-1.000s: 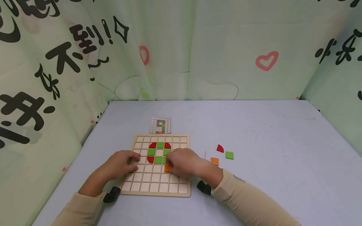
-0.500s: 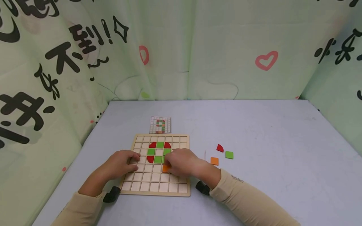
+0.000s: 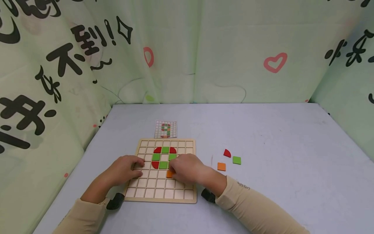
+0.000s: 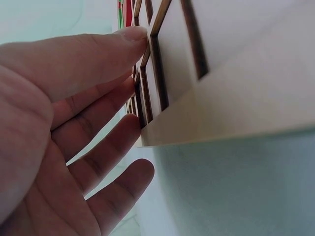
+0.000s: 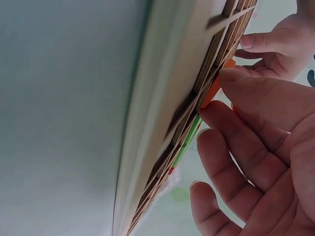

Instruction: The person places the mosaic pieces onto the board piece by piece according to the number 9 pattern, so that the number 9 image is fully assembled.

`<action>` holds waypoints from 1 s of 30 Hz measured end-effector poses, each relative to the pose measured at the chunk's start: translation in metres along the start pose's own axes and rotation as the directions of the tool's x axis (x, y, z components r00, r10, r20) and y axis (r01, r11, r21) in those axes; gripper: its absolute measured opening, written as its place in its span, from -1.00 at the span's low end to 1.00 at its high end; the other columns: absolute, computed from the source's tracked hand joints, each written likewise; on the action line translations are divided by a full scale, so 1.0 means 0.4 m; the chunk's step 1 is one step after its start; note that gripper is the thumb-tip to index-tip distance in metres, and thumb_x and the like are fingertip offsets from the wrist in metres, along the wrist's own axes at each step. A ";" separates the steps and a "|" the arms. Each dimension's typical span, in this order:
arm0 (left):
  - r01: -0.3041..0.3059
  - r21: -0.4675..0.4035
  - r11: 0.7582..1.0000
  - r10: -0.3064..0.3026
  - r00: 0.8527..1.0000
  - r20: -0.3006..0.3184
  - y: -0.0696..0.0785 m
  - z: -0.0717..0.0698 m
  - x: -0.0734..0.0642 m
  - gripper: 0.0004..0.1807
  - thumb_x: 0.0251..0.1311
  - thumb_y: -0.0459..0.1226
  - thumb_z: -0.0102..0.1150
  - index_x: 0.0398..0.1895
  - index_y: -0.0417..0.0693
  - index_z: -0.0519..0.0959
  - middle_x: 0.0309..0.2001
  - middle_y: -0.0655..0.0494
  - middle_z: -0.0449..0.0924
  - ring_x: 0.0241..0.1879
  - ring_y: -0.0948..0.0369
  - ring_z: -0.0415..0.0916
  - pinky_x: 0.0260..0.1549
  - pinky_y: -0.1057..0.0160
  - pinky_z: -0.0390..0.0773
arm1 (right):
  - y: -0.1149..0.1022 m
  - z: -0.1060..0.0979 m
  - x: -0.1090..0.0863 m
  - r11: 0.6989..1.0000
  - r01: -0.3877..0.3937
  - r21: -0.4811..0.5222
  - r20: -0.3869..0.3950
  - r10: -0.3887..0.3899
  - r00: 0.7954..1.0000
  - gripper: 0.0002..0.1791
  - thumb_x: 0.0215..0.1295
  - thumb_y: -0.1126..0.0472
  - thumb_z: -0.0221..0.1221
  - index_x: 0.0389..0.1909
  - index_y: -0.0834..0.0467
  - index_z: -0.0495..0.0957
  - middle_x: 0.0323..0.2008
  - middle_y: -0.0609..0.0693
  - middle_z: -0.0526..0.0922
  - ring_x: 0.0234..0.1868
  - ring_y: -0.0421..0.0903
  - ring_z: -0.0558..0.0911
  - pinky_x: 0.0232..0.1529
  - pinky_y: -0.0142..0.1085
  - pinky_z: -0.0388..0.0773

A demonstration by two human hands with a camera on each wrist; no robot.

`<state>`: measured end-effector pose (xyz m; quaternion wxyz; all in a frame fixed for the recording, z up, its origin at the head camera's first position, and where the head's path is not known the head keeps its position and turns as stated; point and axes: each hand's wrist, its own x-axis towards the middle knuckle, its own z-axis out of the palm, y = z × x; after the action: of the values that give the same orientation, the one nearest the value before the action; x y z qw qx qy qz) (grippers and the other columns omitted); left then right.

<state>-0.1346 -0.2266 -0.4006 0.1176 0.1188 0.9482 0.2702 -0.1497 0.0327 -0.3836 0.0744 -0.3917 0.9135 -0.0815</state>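
A wooden grid board lies on the table. Red and green tiles form a ring in its upper middle, among them a green square and a red quarter-circle. My right hand pinches an orange square tile at the board, just below that ring; the hand covers part of the tile and some cells. On the board's left side rests my left hand, its thumb and fingertips touching the board with fingers extended and nothing held, as the left wrist view also shows.
Right of the board lie a loose red quarter-circle, a green square and an orange square. A small printed pattern card sits behind the board. A pale green curtain hangs behind the white table.
My right hand has slid slightly left on the board with the orange tile in its pinch. The left hand has stayed in place.
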 end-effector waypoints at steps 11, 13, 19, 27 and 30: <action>0.001 -0.001 1.000 -0.001 1.000 -0.003 -0.002 0.002 -0.001 -0.79 0.16 -0.33 0.39 -0.13 -0.09 0.67 0.13 0.01 0.62 0.23 -0.12 0.42 0.17 -0.11 0.43 | -0.004 0.001 -0.001 1.000 -0.014 -0.010 -0.014 0.013 1.000 -0.89 0.29 0.15 0.33 -0.36 0.07 0.63 -0.53 -0.18 0.56 -0.45 -0.20 0.49 -0.38 -0.34 0.49; 0.001 0.000 1.000 -0.001 1.000 -0.002 -0.002 0.002 0.000 -0.79 0.16 -0.33 0.39 -0.13 -0.09 0.67 0.13 0.01 0.62 0.23 -0.11 0.42 0.17 -0.11 0.43 | -0.003 -0.001 -0.001 1.000 -0.018 -0.011 -0.010 0.018 1.000 -0.89 0.30 0.14 0.33 -0.35 0.07 0.63 -0.52 -0.18 0.56 -0.45 -0.20 0.49 -0.38 -0.34 0.49; -0.003 0.000 1.000 0.003 1.000 0.000 -0.003 0.000 0.000 -0.79 0.16 -0.33 0.38 -0.12 -0.09 0.67 0.14 0.01 0.62 0.24 -0.11 0.42 0.18 -0.11 0.43 | -0.002 -0.002 0.001 0.999 -0.029 -0.017 -0.009 0.028 1.000 -0.91 0.28 0.14 0.35 -0.32 0.06 0.65 -0.49 -0.18 0.59 -0.43 -0.21 0.49 -0.38 -0.35 0.49; -0.004 0.003 1.000 0.004 1.000 0.002 -0.003 0.001 0.000 -0.78 0.16 -0.33 0.38 -0.11 -0.10 0.67 0.14 0.00 0.61 0.25 -0.12 0.41 0.18 -0.12 0.43 | 0.000 0.000 0.003 1.000 -0.024 -0.001 -0.022 0.024 0.999 -0.93 0.28 0.17 0.34 -0.30 0.06 0.66 -0.45 -0.16 0.62 -0.40 -0.20 0.53 -0.34 -0.33 0.53; 0.002 0.005 1.000 -0.002 1.000 0.002 -0.001 0.001 0.000 -0.78 0.16 -0.33 0.38 -0.11 -0.10 0.67 0.14 0.00 0.62 0.24 -0.12 0.41 0.18 -0.12 0.43 | 0.000 -0.001 0.003 1.000 -0.028 0.004 -0.019 0.028 0.999 -0.93 0.28 0.17 0.34 -0.32 0.06 0.65 -0.47 -0.17 0.61 -0.41 -0.21 0.51 -0.36 -0.34 0.51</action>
<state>-0.1347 -0.2269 -0.4012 0.1183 0.1185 0.9488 0.2677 -0.1507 0.0320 -0.3834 0.0675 -0.3778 0.9194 -0.0857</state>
